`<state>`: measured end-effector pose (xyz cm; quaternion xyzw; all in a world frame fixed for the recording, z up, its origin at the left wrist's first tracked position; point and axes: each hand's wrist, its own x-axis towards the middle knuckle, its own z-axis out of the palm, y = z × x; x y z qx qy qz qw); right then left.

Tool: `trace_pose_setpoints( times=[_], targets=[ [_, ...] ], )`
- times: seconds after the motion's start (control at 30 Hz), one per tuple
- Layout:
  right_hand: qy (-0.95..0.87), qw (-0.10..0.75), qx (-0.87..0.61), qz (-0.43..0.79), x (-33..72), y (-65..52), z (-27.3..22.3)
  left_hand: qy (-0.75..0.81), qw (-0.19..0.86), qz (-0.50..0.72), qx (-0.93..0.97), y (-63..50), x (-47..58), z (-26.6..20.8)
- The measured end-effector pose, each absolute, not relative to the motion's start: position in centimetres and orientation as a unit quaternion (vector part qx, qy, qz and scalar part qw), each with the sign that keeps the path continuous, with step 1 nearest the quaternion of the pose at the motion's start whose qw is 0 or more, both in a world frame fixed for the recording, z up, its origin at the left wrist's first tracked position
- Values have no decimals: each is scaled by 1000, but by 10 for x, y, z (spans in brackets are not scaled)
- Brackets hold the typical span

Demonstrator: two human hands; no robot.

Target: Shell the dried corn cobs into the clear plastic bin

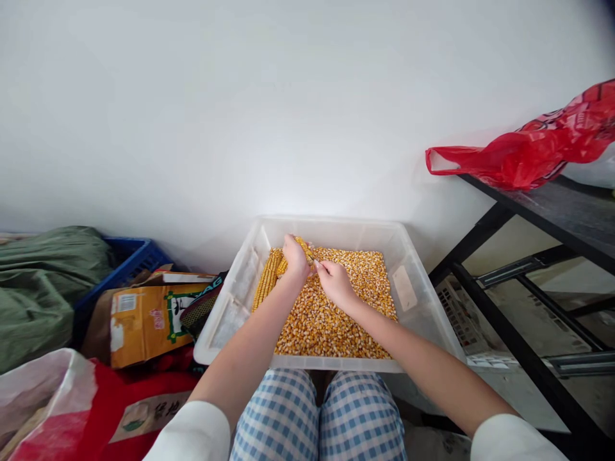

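My left hand is wrapped around an ear of corn, whose yellow end shows beyond the fingers. Against that ear, my right hand is closed in a pinch. A small thin, greyish thing shows at its fingertips, too small to name. Both hands are above a translucent plastic bin, over a thick layer of loose corn kernels. Whole ears of corn lie along the left side of the kernels, close to my left hand.
A black metal-framed table with a red plastic bag stands on the right. At left are a yellow cardboard box, a blue crate, green cloth and a red sack. Behind the bin rises a white wall.
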<state>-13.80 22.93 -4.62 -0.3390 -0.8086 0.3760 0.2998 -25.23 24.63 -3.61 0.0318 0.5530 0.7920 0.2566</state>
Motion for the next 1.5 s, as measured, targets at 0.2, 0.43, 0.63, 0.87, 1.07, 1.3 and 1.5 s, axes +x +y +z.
trace_pose_setpoints(
  times=[0.2, 0.43, 0.63, 0.87, 1.07, 1.3, 1.5],
  targets=[
    [-756, 296, -343, 472, -142, 234, -46, 521, 342, 782, 23, 243, -247, -29],
    [-838, 277, -294, 368, -125, 244, -24, 418, 422, 801, 67, 238, -263, -16],
    [-874, 273, -263, 305, -119, 244, -18, 376, 470, 785, 144, 236, -267, -12],
    [-885, 267, -248, 290, -117, 243, -16, 323, 536, 759, 180, 238, -274, -10],
    [-898, 263, -248, 250, -116, 241, -16, 373, 514, 748, 193, 236, -272, -8],
    [-913, 254, -253, 194, -115, 241, -18, 396, 489, 752, 196, 237, -270, -10],
    [-920, 240, -269, 156, -115, 242, -21, 451, 436, 752, 202, 238, -260, -18]
  ],
)
